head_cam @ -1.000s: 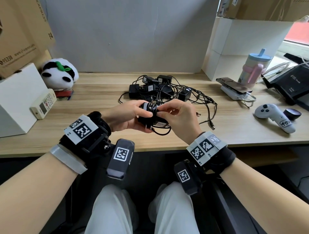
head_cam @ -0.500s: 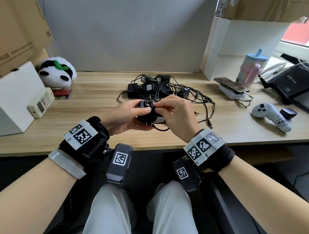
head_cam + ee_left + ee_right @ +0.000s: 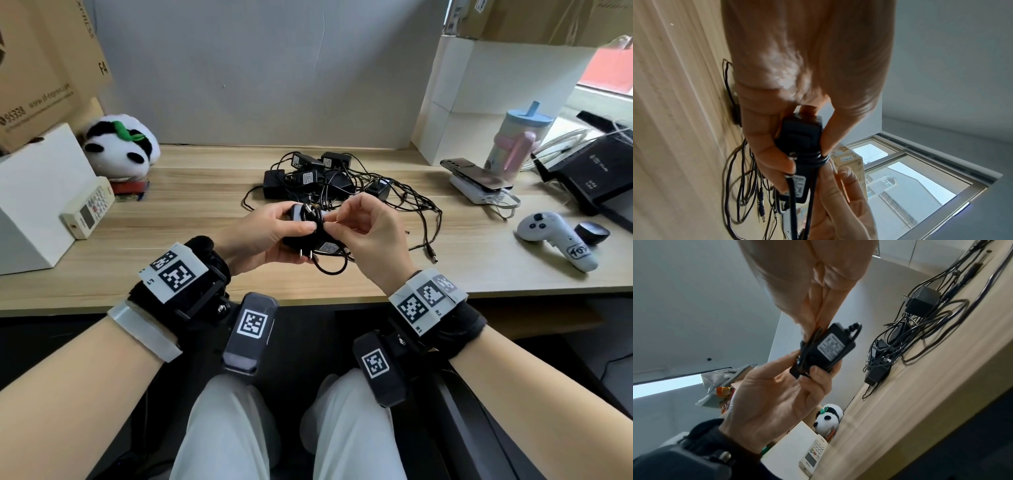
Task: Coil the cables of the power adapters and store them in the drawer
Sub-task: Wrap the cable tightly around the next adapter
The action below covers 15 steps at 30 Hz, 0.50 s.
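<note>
My left hand (image 3: 260,236) grips the black adapter (image 3: 828,348) above the desk (image 3: 191,246) edge, thumb pressed on its wrapped cable (image 3: 813,158). My right hand (image 3: 370,233) fingertips pinch the cable end.

Black wrist straps (image 3: 212,263) bearing square-coded white tags (image 3: 173,272).

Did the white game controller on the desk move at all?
No. The white game controller lies beside the same dark round thing on the desk; only the camera view shifted.

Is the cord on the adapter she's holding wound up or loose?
Mostly wound: several turns of cable circle the adapter in the left hand; a short loop hangs below.
</note>
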Motion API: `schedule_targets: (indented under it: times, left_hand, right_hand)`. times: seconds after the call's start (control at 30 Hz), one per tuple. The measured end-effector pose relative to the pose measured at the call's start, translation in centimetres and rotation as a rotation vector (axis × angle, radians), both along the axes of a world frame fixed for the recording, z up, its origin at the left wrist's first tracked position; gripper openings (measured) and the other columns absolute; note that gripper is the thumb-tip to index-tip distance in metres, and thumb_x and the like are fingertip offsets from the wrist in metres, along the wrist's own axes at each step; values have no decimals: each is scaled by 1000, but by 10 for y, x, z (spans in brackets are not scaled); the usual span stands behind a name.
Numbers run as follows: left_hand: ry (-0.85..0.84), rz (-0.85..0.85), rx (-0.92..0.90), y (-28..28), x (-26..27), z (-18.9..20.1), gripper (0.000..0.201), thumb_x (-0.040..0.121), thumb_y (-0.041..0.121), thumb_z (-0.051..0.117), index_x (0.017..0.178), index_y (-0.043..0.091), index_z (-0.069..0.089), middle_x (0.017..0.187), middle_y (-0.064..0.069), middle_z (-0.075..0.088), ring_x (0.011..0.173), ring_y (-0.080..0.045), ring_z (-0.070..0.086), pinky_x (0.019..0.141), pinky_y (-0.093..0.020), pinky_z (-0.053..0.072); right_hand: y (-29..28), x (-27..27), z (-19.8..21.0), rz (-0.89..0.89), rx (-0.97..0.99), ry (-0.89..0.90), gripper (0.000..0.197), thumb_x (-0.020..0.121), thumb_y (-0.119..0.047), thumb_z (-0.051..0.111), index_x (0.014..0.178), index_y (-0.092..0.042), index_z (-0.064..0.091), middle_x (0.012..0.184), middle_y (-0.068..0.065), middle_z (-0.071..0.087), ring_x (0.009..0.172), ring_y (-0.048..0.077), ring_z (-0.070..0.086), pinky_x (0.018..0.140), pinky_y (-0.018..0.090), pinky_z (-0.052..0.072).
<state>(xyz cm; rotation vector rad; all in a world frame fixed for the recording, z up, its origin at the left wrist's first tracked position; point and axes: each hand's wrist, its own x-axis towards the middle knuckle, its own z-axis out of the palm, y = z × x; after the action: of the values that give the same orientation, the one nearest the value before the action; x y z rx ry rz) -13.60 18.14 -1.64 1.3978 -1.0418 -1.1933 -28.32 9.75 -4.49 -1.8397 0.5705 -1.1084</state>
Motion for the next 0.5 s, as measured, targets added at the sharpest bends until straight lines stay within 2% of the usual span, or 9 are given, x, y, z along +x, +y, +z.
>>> schedule_targets:
  times: [0.1, 0.2, 0.3, 0.37, 0.5]
  left_hand:
    - [-21, 5, -7, -3, -4, 3, 25, 92, 7, 55, 116, 8, 54, 95, -10, 64, 69, -21, 66, 57, -24, 54]
    - [-61, 30, -19, -5, -10, -1, 22, 90, 5, 57, 111, 14, 56, 96, -8, 64, 71, -17, 67, 59, -27, 55]
    - [-168, 76, -46, -6, -12, -8, 33, 89, 5, 60, 121, 12, 54, 103, -9, 62, 87, -21, 65, 71, -37, 59]
    - [-217, 93, -65, -5, -14, -9, 38, 88, 4, 61, 124, 12, 52, 101, -6, 61, 87, -21, 65, 73, -40, 59]
    - [-260, 93, -93, -3, -15, -10, 42, 87, 3, 63, 126, 12, 51, 98, -3, 59, 73, -15, 64, 65, -31, 60]
  right_hand:
    - [1, 2, 4, -38, -6, -3, 27, 80, 2, 66, 75, -23, 57, 94, 0, 69, 74, 11, 66, 77, 36, 57]
    - [3, 4, 9, -89, -35, 31, 11, 85, -8, 64, 88, -19, 68, 89, -3, 70, 79, 12, 67, 76, 32, 57]
    - [2, 6, 14, -109, -117, 186, 11, 81, -20, 70, 92, -18, 72, 86, -7, 69, 76, 7, 64, 68, 22, 54]
    - [1, 6, 18, -144, -166, 295, 9, 80, -21, 72, 88, -20, 70, 87, -8, 66, 74, 5, 60, 64, 16, 46]
    - [-3, 8, 28, -117, -262, 571, 7, 84, -28, 67, 81, -23, 61, 92, -4, 57, 78, 9, 50, 70, 23, 38]
